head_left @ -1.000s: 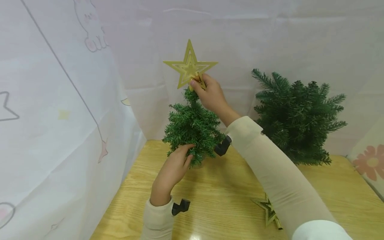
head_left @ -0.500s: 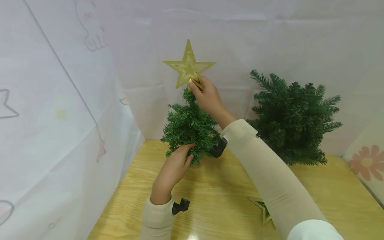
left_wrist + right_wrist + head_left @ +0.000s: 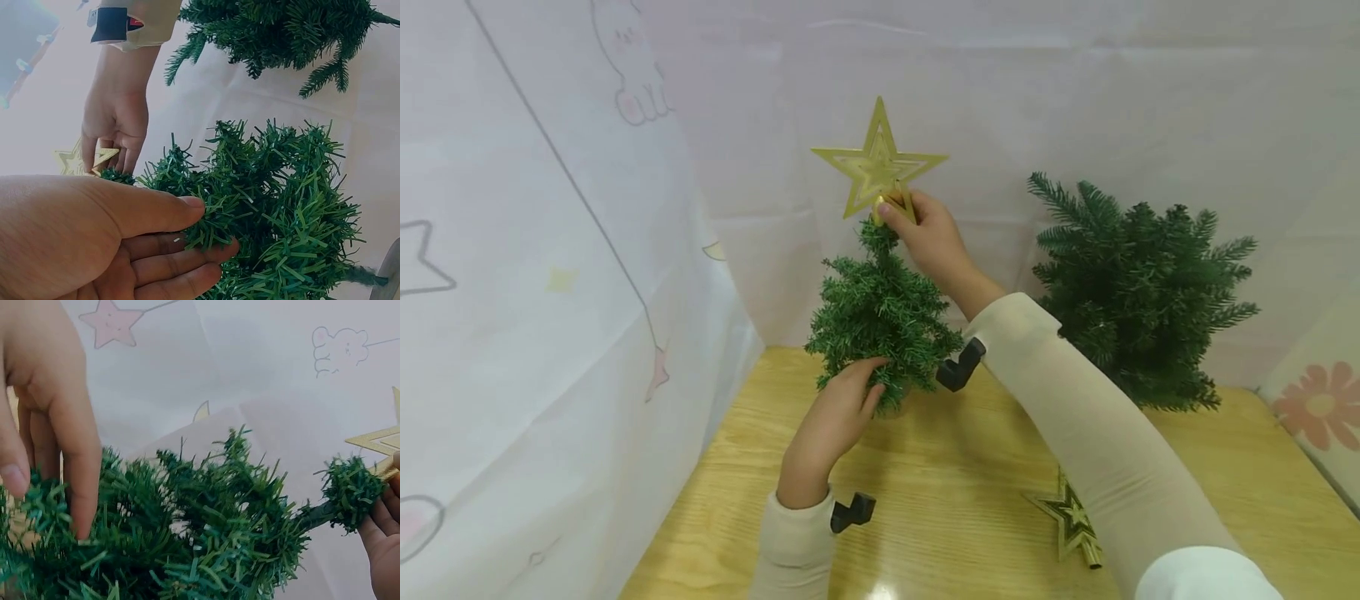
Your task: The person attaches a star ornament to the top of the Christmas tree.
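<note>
A small green artificial Christmas tree [image 3: 880,308] stands upright on the table. My right hand [image 3: 928,233] pinches a gold star tree topper [image 3: 876,158] by its lower part at the treetop. The topper's base meets the tip of the tree; how far it sits over the tip is hidden by the fingers and greenery. My left hand [image 3: 144,244] rests at the tree's lower branches, its fairly straight fingers and thumb apart with greenery between them. The right wrist view also has the treetop [image 3: 353,490] beside the right fingers.
A fuller, darker artificial tree [image 3: 1142,308] stands at the back right. Another gold star topper [image 3: 1067,512] lies on the wooden table [image 3: 940,517], partly behind the right sleeve. A printed cloth backdrop [image 3: 760,100] rises behind and along the left.
The view shifts slightly between frames. My right hand keeps its pinch on the star topper at the treetop, and my left hand stays at the lower branches.
</note>
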`<act>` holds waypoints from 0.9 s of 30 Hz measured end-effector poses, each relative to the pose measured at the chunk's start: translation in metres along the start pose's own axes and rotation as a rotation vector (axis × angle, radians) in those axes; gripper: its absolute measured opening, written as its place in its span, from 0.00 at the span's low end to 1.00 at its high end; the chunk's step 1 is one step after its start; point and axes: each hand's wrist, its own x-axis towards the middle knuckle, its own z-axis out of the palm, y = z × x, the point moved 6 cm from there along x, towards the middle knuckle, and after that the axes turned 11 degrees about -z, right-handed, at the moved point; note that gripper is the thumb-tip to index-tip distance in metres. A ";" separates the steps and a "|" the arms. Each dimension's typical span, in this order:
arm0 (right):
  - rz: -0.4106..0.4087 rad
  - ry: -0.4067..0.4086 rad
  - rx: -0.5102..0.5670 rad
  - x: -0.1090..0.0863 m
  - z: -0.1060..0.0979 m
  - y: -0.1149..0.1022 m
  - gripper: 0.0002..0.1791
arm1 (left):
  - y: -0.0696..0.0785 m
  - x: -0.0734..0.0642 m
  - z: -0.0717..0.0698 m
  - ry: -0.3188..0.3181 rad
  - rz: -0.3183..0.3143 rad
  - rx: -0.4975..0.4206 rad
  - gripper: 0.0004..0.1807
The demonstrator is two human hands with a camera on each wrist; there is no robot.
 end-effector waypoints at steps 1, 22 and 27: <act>0.004 -0.002 0.015 0.000 0.000 0.000 0.20 | 0.000 0.000 0.000 -0.001 -0.001 -0.002 0.24; -0.079 0.024 -0.001 -0.022 -0.019 -0.006 0.24 | 0.003 0.000 -0.003 0.009 0.000 -0.008 0.25; -0.141 0.067 0.056 -0.038 -0.023 -0.017 0.23 | 0.003 -0.001 -0.003 0.015 -0.002 -0.023 0.25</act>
